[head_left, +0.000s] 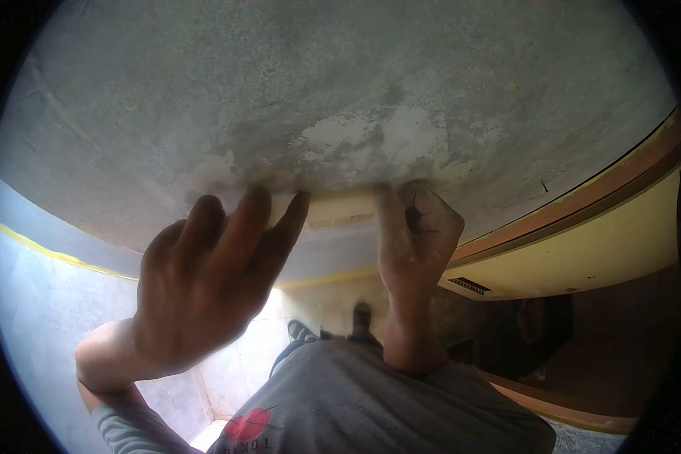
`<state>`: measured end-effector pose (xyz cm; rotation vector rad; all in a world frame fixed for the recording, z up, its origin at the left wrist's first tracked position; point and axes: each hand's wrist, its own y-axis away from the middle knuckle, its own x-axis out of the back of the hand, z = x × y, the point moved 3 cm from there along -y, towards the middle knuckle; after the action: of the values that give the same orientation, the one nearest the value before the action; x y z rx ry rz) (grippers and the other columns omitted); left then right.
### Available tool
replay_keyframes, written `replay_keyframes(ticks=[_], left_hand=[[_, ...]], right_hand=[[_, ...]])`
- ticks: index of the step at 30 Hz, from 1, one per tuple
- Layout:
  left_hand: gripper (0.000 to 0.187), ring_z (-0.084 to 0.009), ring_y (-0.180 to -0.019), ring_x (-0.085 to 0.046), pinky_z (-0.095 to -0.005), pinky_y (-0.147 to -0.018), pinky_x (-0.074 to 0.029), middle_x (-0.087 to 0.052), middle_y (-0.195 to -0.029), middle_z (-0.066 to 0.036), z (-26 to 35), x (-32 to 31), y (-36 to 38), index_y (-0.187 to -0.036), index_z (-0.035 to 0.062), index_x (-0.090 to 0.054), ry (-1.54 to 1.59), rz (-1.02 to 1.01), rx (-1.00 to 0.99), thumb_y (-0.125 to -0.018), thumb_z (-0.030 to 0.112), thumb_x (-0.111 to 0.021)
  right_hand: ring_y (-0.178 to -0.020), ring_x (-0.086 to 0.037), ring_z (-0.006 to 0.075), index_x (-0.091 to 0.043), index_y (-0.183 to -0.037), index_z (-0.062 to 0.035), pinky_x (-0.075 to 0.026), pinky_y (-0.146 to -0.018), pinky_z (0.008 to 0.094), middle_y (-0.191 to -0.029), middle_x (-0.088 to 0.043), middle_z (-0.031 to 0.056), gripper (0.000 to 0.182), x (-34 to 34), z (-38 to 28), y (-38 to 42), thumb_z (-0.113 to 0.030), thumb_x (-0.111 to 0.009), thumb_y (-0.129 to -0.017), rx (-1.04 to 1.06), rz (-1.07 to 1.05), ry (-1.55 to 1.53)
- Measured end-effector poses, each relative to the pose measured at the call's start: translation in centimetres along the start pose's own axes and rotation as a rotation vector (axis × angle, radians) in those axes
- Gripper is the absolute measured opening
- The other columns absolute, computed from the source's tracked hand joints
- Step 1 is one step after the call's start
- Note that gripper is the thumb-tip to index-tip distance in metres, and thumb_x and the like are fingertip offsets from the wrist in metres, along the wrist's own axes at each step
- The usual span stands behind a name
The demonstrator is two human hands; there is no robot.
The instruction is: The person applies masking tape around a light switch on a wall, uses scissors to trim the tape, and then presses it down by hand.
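A pale yellowish flat strip (342, 208) lies along the grey wall (295, 91), between my two hands. An orange-brown patch shows on its lower part, and its exact kind is not clear. My left hand (204, 287) has its bent fingers spread over the strip's left end, fingertips at the wall. My right hand (420, 234) is curled at the right end, with one finger stretched along the strip and the others folded. Whitish plaster-like patches (412, 136) mark the wall just above. The fingertips' undersides are hidden.
A wooden frame edge (583, 197) and a cream panel with a dark vent (469, 285) run along the right. A nail-like piece (545, 185) sticks out of the wall. Below are my feet (362, 318) on the tiled floor, and dark objects (533, 333) at lower right.
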<state>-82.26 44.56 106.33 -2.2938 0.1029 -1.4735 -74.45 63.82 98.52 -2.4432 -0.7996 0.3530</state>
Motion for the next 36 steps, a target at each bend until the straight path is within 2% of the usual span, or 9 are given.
replay_keyframes(ticks=[8,10,12,13,20,22,28,32,36], left_hand=[[0.049,-0.0162,-0.080,-0.056,-0.0277,-0.054,-0.051,-0.059,-0.118,-0.010,0.5,-0.5,0.4,-0.137,0.0084,-0.070,-0.059,0.045,0.011,-0.088,0.008,-0.070],[0.048,-0.0159,-0.080,-0.056,-0.0275,-0.054,-0.051,-0.059,-0.118,-0.009,0.5,-0.4,0.4,-0.136,0.0079,-0.070,-0.055,0.053,0.019,-0.088,0.008,-0.070],[0.047,-0.0155,-0.080,-0.056,-0.0279,-0.055,-0.051,-0.058,-0.117,-0.009,0.7,-0.4,0.2,-0.136,0.0083,-0.070,-0.046,0.051,0.022,-0.089,0.009,-0.070],[0.047,-0.0155,-0.080,-0.056,-0.0279,-0.055,-0.051,-0.058,-0.117,-0.009,0.7,-0.4,0.2,-0.136,0.0083,-0.070,-0.041,0.057,0.023,-0.089,0.009,-0.070],[0.046,-0.0163,-0.081,-0.056,-0.0279,-0.055,-0.051,-0.059,-0.118,-0.010,0.9,-0.7,0.5,-0.136,0.0078,-0.070,-0.058,0.051,0.031,-0.090,0.007,-0.068],[0.046,-0.0166,-0.081,-0.056,-0.0281,-0.055,-0.051,-0.059,-0.118,-0.010,1.0,-0.6,0.5,-0.136,0.0076,-0.070,-0.063,0.052,0.030,-0.091,0.006,-0.067],[0.047,-0.0161,-0.082,-0.056,-0.0281,-0.055,-0.051,-0.059,-0.119,-0.010,1.0,-0.4,0.4,-0.137,0.0071,-0.069,-0.049,0.027,0.039,-0.090,0.005,-0.068],[0.047,-0.0159,-0.082,-0.056,-0.0279,-0.056,-0.053,-0.058,-0.117,-0.009,1.2,-0.5,0.6,-0.136,0.0066,-0.070,-0.060,0.044,0.056,-0.089,0.005,-0.069],[0.047,-0.0161,-0.081,-0.056,-0.0274,-0.056,-0.054,-0.057,-0.116,-0.008,1.2,-0.5,0.5,-0.135,0.0065,-0.070,-0.064,0.030,0.049,-0.088,0.004,-0.070]], right_hand=[[-0.064,-0.049,0.0080,-0.069,-0.089,-0.0022,-0.036,-0.056,0.0263,-0.078,-0.058,0.0023,0.006,0.8,-1.9,1.6,0.001,-0.074,-0.088,0.344,0.019,0.270],[-0.069,-0.055,0.0129,-0.074,-0.097,-0.0026,-0.042,-0.059,0.0290,-0.084,-0.062,0.0059,0.011,1.4,-2.9,2.0,-0.005,-0.075,-0.086,0.512,-0.005,0.369],[-0.094,-0.059,0.0224,-0.074,-0.126,-0.0021,-0.046,-0.080,0.0375,-0.109,-0.062,0.0124,0.044,1.4,-3.5,2.4,-0.018,-0.077,-0.085,0.672,-0.223,0.635],[-0.109,-0.054,0.0244,-0.069,-0.140,-0.0087,-0.039,-0.095,0.0442,-0.122,-0.057,0.0141,0.058,1.6,-2.2,2.6,-0.029,-0.078,-0.087,0.640,-0.284,0.660],[-0.114,-0.052,0.0303,-0.071,-0.138,-0.0184,-0.031,-0.097,0.0501,-0.128,-0.051,0.0173,0.054,0.0,-1.2,1.6,-0.039,-0.079,-0.090,0.618,-0.318,0.756],[-0.112,-0.049,0.0257,-0.077,-0.127,-0.0158,-0.036,-0.095,0.0423,-0.122,-0.053,0.0129,0.044,0.5,-0.4,1.4,-0.036,-0.081,-0.088,0.589,-0.253,0.721],[-0.110,-0.048,0.0279,-0.077,-0.115,-0.0110,-0.037,-0.092,0.0444,-0.119,-0.049,0.0137,0.035,1.9,-0.3,0.9,-0.030,-0.083,-0.087,0.589,-0.093,0.675],[-0.114,-0.045,0.0295,-0.074,-0.122,-0.0076,-0.039,-0.090,0.0443,-0.120,-0.046,0.0177,0.047,3.1,0.0,0.7,-0.037,-0.085,-0.087,0.587,-0.155,0.780],[-0.115,-0.048,0.0297,-0.073,-0.120,-0.0046,-0.040,-0.094,0.0441,-0.120,-0.052,0.0162,0.050,5.2,0.2,0.7,-0.036,-0.085,-0.084,0.603,-0.068,0.518]])
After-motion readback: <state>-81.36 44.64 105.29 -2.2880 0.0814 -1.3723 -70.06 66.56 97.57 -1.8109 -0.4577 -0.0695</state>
